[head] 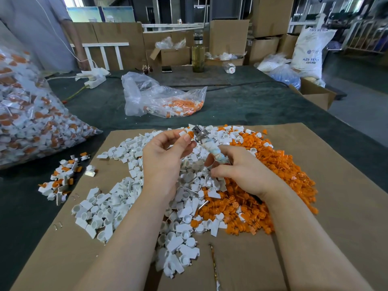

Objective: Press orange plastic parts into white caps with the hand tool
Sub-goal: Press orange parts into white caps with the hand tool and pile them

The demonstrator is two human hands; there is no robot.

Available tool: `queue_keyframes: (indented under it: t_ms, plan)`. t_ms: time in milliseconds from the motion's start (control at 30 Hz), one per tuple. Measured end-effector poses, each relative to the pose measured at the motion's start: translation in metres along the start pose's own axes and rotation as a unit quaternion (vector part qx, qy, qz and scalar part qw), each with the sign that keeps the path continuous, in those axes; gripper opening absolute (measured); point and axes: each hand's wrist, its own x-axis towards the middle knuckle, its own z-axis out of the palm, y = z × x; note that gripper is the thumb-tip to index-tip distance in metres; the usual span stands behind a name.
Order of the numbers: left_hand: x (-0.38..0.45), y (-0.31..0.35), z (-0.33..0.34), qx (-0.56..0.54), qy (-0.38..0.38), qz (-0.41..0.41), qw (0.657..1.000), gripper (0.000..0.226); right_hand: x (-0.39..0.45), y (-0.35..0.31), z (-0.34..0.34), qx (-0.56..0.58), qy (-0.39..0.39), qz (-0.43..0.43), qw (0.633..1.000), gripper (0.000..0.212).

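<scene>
My left hand (165,156) pinches a white cap with an orange part (187,133) between thumb and fingers, held above the heap. My right hand (239,169) grips the hand tool (210,143) by its tape-wrapped handle; the tool's metal head (199,131) points up-left and touches the orange part. Below lie a heap of white caps (117,198) on the left and a heap of orange parts (273,175) on the right, both on a cardboard sheet (336,206).
A small pile of assembled pieces (63,179) lies at the cardboard's left edge. A big clear bag of assembled pieces (27,114) fills the left. Another open bag (163,99) lies on the dark table beyond. A bottle (198,53), boxes and a standing person (42,32) are at the back.
</scene>
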Motion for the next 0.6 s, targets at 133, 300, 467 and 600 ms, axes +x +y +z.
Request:
queue_keyframes:
  t_ms: [133,300,467,600]
  plan:
    - [-0.0009,0.0003,0.0000,0.005,-0.012,0.007,1.000,0.013,0.0005,-0.0007,0.0013,-0.015,-0.010,-0.010,1.000,0.016]
    - [-0.0005,0.0013,0.0000,-0.010,-0.008,0.003,1.000,0.014,0.0022,0.0007,0.0050,-0.028,-0.002,-0.020,0.999,0.013]
    - [0.0000,0.0006,0.0001,-0.015,-0.003,0.004,1.000,0.014,0.0047,0.0013,0.0081,-0.065,0.006,-0.036,0.997,0.013]
    - [0.0016,0.0001,0.0002,-0.023,0.006,0.001,1.000,0.014,0.0072,0.0028,0.0098,-0.094,0.022,-0.045,0.994,0.011]
